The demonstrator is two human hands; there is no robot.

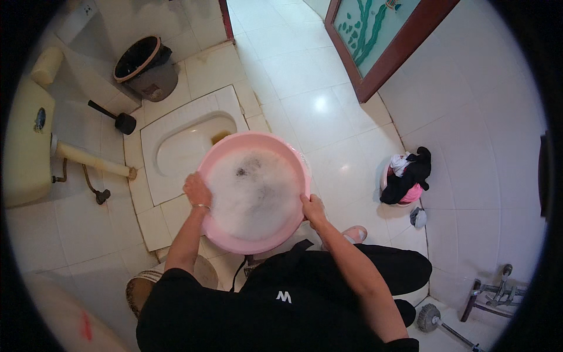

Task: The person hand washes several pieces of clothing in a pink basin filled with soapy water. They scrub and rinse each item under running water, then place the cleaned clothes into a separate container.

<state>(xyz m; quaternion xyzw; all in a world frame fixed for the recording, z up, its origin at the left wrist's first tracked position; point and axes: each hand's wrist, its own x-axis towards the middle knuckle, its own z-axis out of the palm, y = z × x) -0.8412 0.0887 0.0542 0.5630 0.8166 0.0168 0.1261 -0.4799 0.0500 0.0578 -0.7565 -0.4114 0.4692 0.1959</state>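
A round pink plastic basin is held between my hands in front of me. White suds cover the water in it, with dark patches showing near the middle. My left hand grips the basin's left rim and wears a thin bracelet at the wrist. On the opposite rim, my right hand has its thumb on top and its fingers hidden behind the edge. Beyond the basin lies a white squat toilet set in the floor, its near right corner covered by the basin.
A bin with a black liner and a toilet brush holder stand by the left wall. At right are a heaped basin of clothes, rolled socks and a round floor brush. A red-framed glass door stands open.
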